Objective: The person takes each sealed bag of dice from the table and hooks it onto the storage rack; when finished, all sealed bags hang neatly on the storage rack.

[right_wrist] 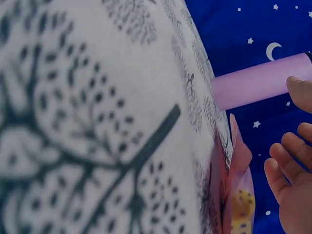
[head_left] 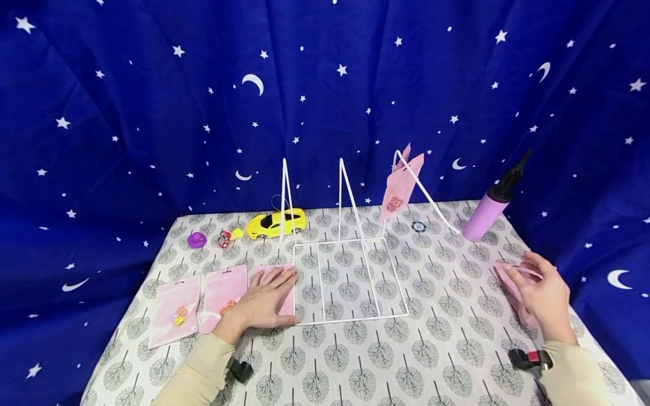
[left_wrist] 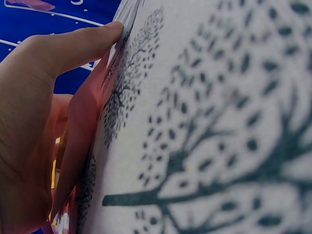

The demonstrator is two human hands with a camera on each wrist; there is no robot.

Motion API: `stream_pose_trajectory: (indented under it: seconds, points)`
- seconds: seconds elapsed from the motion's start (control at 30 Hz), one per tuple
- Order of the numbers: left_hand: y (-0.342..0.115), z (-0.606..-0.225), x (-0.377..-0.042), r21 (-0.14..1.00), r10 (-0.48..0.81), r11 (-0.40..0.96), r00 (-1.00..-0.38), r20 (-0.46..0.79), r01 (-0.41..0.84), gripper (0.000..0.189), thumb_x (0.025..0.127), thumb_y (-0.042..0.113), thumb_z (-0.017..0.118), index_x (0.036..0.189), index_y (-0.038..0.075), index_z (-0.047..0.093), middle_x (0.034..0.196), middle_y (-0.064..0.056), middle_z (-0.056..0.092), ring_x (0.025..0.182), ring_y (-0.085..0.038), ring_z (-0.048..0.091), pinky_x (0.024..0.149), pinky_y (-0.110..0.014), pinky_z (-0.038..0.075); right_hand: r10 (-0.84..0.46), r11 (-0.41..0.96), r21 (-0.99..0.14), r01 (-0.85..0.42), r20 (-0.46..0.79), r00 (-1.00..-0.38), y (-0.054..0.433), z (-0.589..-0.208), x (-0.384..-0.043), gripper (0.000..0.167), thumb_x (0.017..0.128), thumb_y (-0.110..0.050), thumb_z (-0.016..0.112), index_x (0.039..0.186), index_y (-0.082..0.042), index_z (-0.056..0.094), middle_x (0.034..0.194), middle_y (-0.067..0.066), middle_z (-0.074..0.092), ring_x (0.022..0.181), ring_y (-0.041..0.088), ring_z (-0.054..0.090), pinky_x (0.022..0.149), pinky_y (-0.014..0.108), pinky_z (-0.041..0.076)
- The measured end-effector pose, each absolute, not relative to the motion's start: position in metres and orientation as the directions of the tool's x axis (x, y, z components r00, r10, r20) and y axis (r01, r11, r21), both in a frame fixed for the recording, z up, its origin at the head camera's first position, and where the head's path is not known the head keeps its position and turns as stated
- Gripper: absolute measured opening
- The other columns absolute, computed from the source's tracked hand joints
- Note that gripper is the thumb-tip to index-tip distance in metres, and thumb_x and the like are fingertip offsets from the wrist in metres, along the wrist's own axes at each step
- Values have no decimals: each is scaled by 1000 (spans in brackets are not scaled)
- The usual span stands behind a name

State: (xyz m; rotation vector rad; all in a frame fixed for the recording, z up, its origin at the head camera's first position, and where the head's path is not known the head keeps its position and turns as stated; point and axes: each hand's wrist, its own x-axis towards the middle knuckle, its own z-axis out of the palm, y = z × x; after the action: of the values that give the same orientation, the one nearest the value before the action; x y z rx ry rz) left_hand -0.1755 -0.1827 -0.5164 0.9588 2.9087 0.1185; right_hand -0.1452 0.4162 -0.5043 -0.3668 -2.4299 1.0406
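Observation:
My left hand (head_left: 266, 297) rests with spread fingers over a pink pouch (head_left: 286, 301) on the table, its thumb at the corner of a white wire rack (head_left: 350, 320). Two more pink pouches (head_left: 175, 293) with dice showing lie to its left. Another pink pouch (head_left: 401, 186) with a red die hangs from the rack's right arm. At the far right my right hand (head_left: 545, 293) is over a pink pouch (head_left: 515, 287). The right wrist view shows its fingers (right_wrist: 287, 165) parted from that pouch (right_wrist: 241, 170), which has yellow dice inside.
A yellow toy car (head_left: 276, 223) stands behind the rack's left side, near small red and yellow trinkets (head_left: 228, 237) and a purple object (head_left: 196, 240). A purple hand pump (head_left: 484, 217) stands upright at the back right. A small round dark disc (head_left: 418, 226) lies behind the rack.

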Motion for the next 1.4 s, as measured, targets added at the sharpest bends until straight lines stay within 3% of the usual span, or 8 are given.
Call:
stream_pose_trajectory:
  seconds: [0.17,0.27,0.37,0.43,0.8,1.03,1.23,1.4]
  points:
    - [-182,-516,-176,98,595,802,-802,-52,589,103,78,80,51,156,19,21,164,0,15,149,-29,18,118,-63,11,403,725,-676,129,265,-876,427,-508,-139,62,89,-35,71,137,-2,52,116,9,66,83,-21,44,72,-3,31]
    - [-183,-516,-175,106,598,800,-800,-53,590,103,78,79,52,156,18,21,164,0,15,149,-30,18,117,-64,11,396,771,-611,181,237,-887,433,-511,-136,61,91,-36,67,138,0,49,126,30,57,100,9,59,85,16,41]
    - [-183,-515,-175,106,598,800,-800,-56,591,103,79,79,52,156,18,21,164,0,15,149,-30,19,117,-64,12,378,804,-557,207,211,-901,438,-514,-135,62,93,-34,64,139,3,46,129,38,50,115,50,48,96,48,41]
    - [-183,-514,-175,106,598,800,-799,-55,591,103,78,79,52,156,18,21,164,0,14,149,-30,19,117,-64,12,364,813,-543,210,192,-911,441,-516,-136,64,92,-32,64,139,5,44,130,43,45,117,59,42,96,64,34]
    - [-183,-514,-174,108,600,798,-797,-63,593,104,78,79,52,156,18,22,164,-2,15,149,-31,19,117,-65,13,337,858,-449,249,125,-933,447,-519,-136,76,86,-36,70,137,10,38,123,51,40,113,63,36,94,67,31]
    - [-183,-517,-174,105,599,799,-799,-58,592,103,79,79,51,156,18,21,164,0,14,149,-30,18,117,-64,13,363,883,-344,319,69,-929,449,-514,-135,92,81,-54,70,132,14,35,116,51,43,99,65,42,82,65,33]
    - [-183,-518,-176,96,594,804,-802,-64,587,103,78,79,51,157,19,20,165,1,13,150,-29,17,118,-63,12,428,834,-380,400,-13,-904,451,-508,-133,103,78,-63,70,137,13,33,115,50,42,103,63,40,81,68,38]
    - [-182,-517,-177,94,593,804,-802,-65,587,103,78,80,51,156,19,20,164,1,13,150,-29,17,118,-63,11,448,805,-440,399,9,-894,451,-507,-131,98,81,-54,70,143,12,29,122,53,35,111,66,34,88,70,34]
